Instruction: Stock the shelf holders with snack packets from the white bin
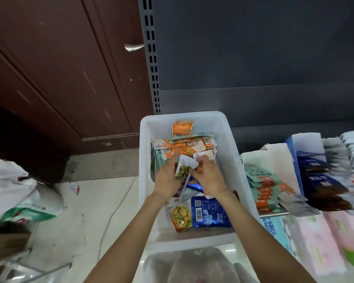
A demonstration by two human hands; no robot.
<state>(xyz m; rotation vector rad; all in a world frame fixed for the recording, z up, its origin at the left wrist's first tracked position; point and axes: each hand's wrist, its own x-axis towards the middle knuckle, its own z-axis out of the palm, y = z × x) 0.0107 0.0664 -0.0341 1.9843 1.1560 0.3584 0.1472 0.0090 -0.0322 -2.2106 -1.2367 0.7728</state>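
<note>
Head view. At centre frame we reached both forearms up from the lower edge into the white bin, which occupied the middle of the picture against the foot of the grey shelf upright. Our left hand, back toward the camera and wrist straight, had its fingers curled round a white packet with green rings, held above the heap. Our right hand, wrist bent slightly inward, pinched the orange-and-white packets just beside it; the two hands nearly touched. Below them in the bin lay a blue packet and a small clear packet of yellow and green snacks. At right of frame the shelf holders carried rows of teal-and-orange packets and dark blue packets. At left we saw a brown door.
</note>
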